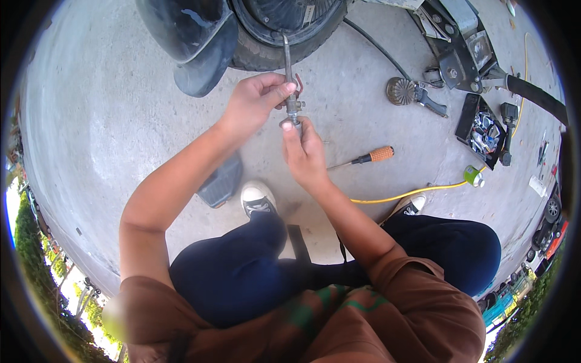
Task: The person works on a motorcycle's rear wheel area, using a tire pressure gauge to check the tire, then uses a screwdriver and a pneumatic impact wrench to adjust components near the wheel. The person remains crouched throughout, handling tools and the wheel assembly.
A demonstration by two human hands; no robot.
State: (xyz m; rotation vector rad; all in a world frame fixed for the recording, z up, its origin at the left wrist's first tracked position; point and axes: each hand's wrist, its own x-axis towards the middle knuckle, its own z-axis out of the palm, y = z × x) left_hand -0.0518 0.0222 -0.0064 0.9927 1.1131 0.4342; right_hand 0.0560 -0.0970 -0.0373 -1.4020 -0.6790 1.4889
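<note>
A grey concrete floor (345, 91) spreads out of doors, with parked vehicles (551, 209) beyond its right edge. Toward its far side is a black wheel (281, 15). My left hand (251, 103) curls round the middle of a metal tube (288, 60) with a red lever (299, 83); my right hand (307, 151) pinches its near end. The tube's bent tip overlaps the wheel; I cannot tell whether they touch. The reach seems made, but no finished join shows. A screwdriver (382, 153) lies beside my right forearm.
</note>
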